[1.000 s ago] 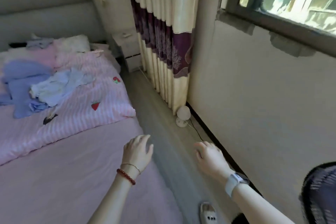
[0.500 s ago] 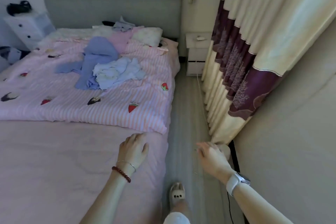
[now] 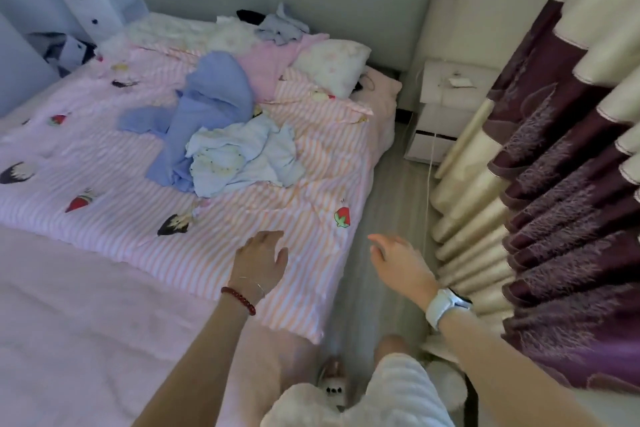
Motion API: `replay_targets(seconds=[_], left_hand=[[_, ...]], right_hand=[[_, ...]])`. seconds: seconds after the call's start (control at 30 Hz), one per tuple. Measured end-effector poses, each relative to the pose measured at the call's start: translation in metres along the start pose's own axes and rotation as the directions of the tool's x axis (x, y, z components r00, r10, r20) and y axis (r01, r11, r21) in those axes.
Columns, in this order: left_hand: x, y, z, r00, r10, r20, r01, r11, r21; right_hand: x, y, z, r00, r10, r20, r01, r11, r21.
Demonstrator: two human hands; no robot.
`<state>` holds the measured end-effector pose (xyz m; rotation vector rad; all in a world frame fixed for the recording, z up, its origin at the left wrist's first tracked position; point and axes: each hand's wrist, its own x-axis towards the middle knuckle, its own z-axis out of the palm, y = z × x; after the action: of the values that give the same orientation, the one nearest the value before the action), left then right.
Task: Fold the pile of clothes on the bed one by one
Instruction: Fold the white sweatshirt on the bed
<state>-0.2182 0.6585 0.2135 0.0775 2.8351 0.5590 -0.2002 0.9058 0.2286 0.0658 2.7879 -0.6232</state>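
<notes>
View nearer bed (image 3: 86,305) | clothes pile (image 3: 221,142) on striped quilt (image 3: 277,246)

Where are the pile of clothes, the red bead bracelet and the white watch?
pile of clothes (image 3: 221,135), head view, pale blue garment on top.
red bead bracelet (image 3: 238,299), head view, beads on left wrist.
white watch (image 3: 445,308), head view, strap on right wrist.

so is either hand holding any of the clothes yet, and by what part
Nothing is held. The left hand hovers open over the pink striped quilt, the right hand open over the floor; the crumpled blue clothes pile lies untouched further up the bed.
</notes>
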Motion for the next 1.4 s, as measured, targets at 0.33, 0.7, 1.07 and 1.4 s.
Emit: replay_targets(seconds=[0.33, 0.7, 1.07, 1.4], left_hand=[[0.18, -0.003, 0.001, 0.944, -0.304, -0.127, 0.29, 0.95, -0.117], [0.33, -0.046, 0.014, 0.825, -0.548, -0.136, 0.523, 0.832, -0.183], [0.398, -0.193, -0.018, 0.831, -0.503, -0.238, 0.547, 0.817, 0.183], [0.32, -0.122, 0.012, 0.904, -0.33, -0.273, 0.258, 0.928, -0.268]], right_hand=[[0.244, 0.012, -0.04, 0.945, -0.198, 0.261, 0.201, 0.979, 0.016], [0.45, -0.057, -0.009, 0.702, -0.479, 0.526, 0.589, 0.807, -0.051], [0.547, -0.18, 0.078, 0.526, -0.675, 0.517, 0.807, 0.588, -0.054], [0.563, -0.193, 0.089, 0.205, -0.533, 0.821, 0.93, 0.368, 0.006]])
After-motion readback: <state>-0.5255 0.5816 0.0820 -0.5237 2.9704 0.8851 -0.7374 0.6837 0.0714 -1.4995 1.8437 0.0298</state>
